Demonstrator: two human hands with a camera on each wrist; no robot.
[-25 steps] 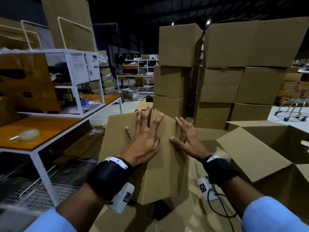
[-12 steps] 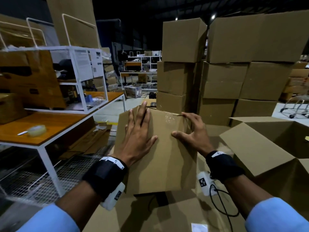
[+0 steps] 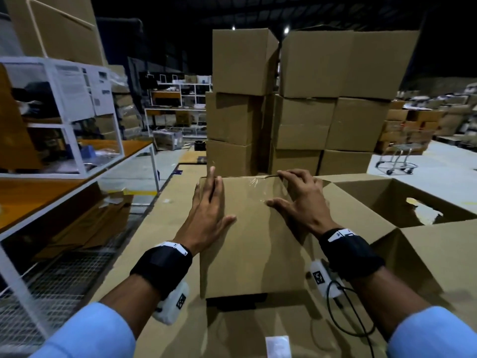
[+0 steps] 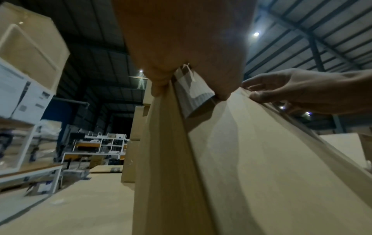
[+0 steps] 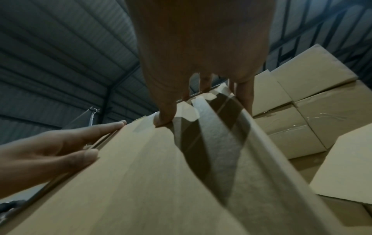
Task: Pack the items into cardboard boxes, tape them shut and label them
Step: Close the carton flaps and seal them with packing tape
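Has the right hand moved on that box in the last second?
Yes. The right hand has slid up the box, from the middle of its top face to the far edge, where its fingers now curl over.

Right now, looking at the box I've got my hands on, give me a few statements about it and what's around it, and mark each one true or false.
1. The left hand lies flat, fingers straight, on the closed cardboard box. True.
2. The right hand holds a tape dispenser. False: it holds no tool; its fingers curl over the box's far top edge.
3. Clear tape shows on the box top near the far edge. True.
4. The open cardboard box sits to the left of the closed one. False: it is on the right.
5. Stacked cardboard boxes stand behind the closed box. True.
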